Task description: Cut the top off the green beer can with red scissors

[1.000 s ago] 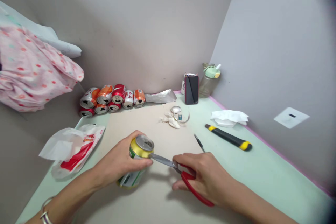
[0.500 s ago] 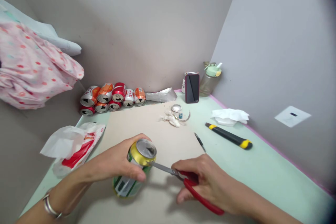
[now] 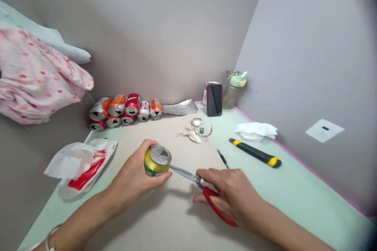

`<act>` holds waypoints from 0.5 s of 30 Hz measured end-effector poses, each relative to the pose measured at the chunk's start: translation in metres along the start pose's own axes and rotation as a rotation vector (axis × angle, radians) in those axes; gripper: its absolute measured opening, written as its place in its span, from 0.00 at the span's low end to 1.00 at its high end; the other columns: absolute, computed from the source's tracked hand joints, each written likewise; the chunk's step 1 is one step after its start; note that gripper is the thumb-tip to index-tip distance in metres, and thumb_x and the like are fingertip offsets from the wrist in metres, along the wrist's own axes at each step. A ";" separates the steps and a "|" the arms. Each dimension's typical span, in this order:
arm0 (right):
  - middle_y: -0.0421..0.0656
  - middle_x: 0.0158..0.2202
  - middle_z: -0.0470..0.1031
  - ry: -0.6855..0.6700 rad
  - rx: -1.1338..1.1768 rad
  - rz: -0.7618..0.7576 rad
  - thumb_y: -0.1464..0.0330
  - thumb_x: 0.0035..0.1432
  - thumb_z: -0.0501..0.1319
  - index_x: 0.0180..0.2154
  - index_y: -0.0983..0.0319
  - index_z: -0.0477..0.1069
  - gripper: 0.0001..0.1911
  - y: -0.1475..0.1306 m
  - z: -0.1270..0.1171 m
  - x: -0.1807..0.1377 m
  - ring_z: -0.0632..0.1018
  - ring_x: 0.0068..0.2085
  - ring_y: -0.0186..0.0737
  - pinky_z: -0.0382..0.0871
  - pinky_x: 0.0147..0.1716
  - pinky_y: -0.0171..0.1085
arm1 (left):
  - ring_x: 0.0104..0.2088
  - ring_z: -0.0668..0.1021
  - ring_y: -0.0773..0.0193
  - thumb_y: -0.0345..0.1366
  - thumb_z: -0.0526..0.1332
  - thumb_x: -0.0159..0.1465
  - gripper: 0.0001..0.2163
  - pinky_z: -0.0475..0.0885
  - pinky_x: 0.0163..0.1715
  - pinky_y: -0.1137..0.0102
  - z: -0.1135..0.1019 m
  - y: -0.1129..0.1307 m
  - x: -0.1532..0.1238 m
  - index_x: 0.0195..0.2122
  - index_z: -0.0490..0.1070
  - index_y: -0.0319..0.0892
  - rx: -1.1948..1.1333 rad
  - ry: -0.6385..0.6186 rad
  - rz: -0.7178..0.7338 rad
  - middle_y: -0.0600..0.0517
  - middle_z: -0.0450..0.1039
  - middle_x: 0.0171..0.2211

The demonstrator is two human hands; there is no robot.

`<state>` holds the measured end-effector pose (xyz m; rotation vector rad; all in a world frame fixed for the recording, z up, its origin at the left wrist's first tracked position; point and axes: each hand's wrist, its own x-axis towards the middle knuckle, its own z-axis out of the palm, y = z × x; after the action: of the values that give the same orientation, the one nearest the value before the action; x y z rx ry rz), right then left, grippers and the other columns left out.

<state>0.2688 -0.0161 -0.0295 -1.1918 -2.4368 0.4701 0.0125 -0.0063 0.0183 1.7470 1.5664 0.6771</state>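
Yellow-green can (image 3: 156, 167) and scissors (image 3: 186, 173) sit higher in view than in the earlier frame; the left hand (image 3: 136, 170) grasps the can over the beige board (image 3: 159, 135), the right hand (image 3: 232, 194) grips the scissors. Blade slip on curved metal could cut the obstructing left thumb (image 3: 160, 180); pen (image 3: 223, 159) and utility knife (image 3: 255, 153) lie apart.

One drinks can (image 3: 157, 162), silver-topped, with gold band at the shoulder and green below; lower body mostly hidden; held with top facing up, just left of and below the frame's centre. One pair of scissors (image 3: 195, 179), grey-bladed, red-handled; lower centre, blades nearly together, angled up and left, tips at can's right side; piercing unclear.
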 end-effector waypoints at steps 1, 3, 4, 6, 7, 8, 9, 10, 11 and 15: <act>0.36 0.24 0.68 -0.023 0.049 0.012 0.42 0.63 0.55 0.36 0.59 0.71 0.26 -0.001 -0.002 0.001 0.61 0.23 0.33 0.52 0.25 0.33 | 0.41 0.75 0.56 0.42 0.67 0.55 0.21 0.68 0.40 0.67 -0.002 -0.001 0.001 0.47 0.63 0.47 -0.064 -0.058 -0.015 0.54 0.73 0.40; 0.34 0.24 0.63 -0.078 0.145 0.033 0.42 0.59 0.59 0.32 0.58 0.69 0.26 -0.003 -0.008 0.003 0.59 0.24 0.32 0.53 0.25 0.30 | 0.40 0.74 0.58 0.43 0.68 0.54 0.24 0.68 0.40 0.68 -0.008 -0.004 0.002 0.50 0.62 0.48 -0.179 -0.203 -0.034 0.55 0.72 0.40; 0.33 0.24 0.62 -0.103 0.180 0.037 0.42 0.58 0.61 0.31 0.58 0.68 0.26 -0.005 -0.011 0.004 0.58 0.25 0.32 0.53 0.25 0.30 | 0.40 0.73 0.58 0.43 0.69 0.54 0.26 0.68 0.40 0.69 -0.011 -0.005 0.004 0.52 0.61 0.48 -0.212 -0.263 -0.032 0.55 0.72 0.40; 0.32 0.24 0.60 -0.143 0.220 0.037 0.43 0.57 0.62 0.30 0.58 0.66 0.25 -0.007 -0.014 0.005 0.57 0.25 0.32 0.53 0.25 0.29 | 0.40 0.72 0.59 0.45 0.70 0.53 0.27 0.67 0.40 0.69 -0.015 -0.007 0.005 0.52 0.62 0.48 -0.235 -0.339 -0.007 0.55 0.71 0.39; 0.32 0.24 0.60 -0.157 0.225 0.040 0.43 0.57 0.63 0.30 0.58 0.66 0.25 -0.008 -0.014 0.005 0.57 0.25 0.32 0.53 0.25 0.29 | 0.39 0.72 0.59 0.45 0.70 0.53 0.26 0.67 0.39 0.70 -0.015 -0.006 0.006 0.50 0.63 0.47 -0.234 -0.356 0.008 0.55 0.70 0.39; 0.33 0.24 0.60 -0.159 0.218 0.049 0.44 0.58 0.62 0.30 0.58 0.66 0.24 -0.008 -0.013 0.004 0.57 0.25 0.32 0.53 0.26 0.29 | 0.39 0.72 0.59 0.45 0.69 0.54 0.23 0.66 0.39 0.70 -0.015 -0.006 0.006 0.48 0.65 0.46 -0.227 -0.353 0.014 0.55 0.70 0.38; 0.33 0.24 0.61 -0.149 0.198 0.063 0.44 0.58 0.62 0.30 0.58 0.67 0.24 -0.007 -0.012 0.004 0.57 0.25 0.32 0.53 0.26 0.29 | 0.39 0.72 0.59 0.44 0.68 0.54 0.21 0.66 0.39 0.70 -0.013 -0.004 0.005 0.46 0.65 0.46 -0.210 -0.325 0.011 0.55 0.70 0.37; 0.34 0.25 0.63 -0.129 0.170 0.081 0.45 0.59 0.62 0.32 0.58 0.68 0.23 -0.007 -0.010 0.004 0.58 0.25 0.33 0.53 0.26 0.30 | 0.39 0.72 0.59 0.42 0.68 0.55 0.19 0.66 0.39 0.69 -0.010 -0.003 0.005 0.45 0.65 0.46 -0.183 -0.276 0.005 0.55 0.70 0.37; 0.35 0.26 0.65 -0.107 0.142 0.096 0.45 0.60 0.61 0.33 0.58 0.69 0.23 -0.006 -0.008 0.003 0.59 0.25 0.33 0.53 0.26 0.30 | 0.39 0.72 0.59 0.40 0.67 0.55 0.18 0.66 0.40 0.69 -0.007 -0.002 0.004 0.44 0.64 0.46 -0.150 -0.213 -0.003 0.55 0.70 0.37; 0.33 0.25 0.61 -0.144 0.215 0.094 0.47 0.60 0.63 0.31 0.58 0.66 0.22 -0.006 -0.010 0.003 0.58 0.26 0.32 0.52 0.26 0.30 | 0.37 0.71 0.60 0.40 0.67 0.55 0.18 0.65 0.38 0.70 -0.002 -0.005 0.004 0.44 0.64 0.46 -0.174 -0.207 0.005 0.56 0.69 0.36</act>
<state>0.2681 -0.0159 -0.0171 -1.2207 -2.3805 0.8491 0.0080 -0.0015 0.0155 1.6365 1.3235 0.5953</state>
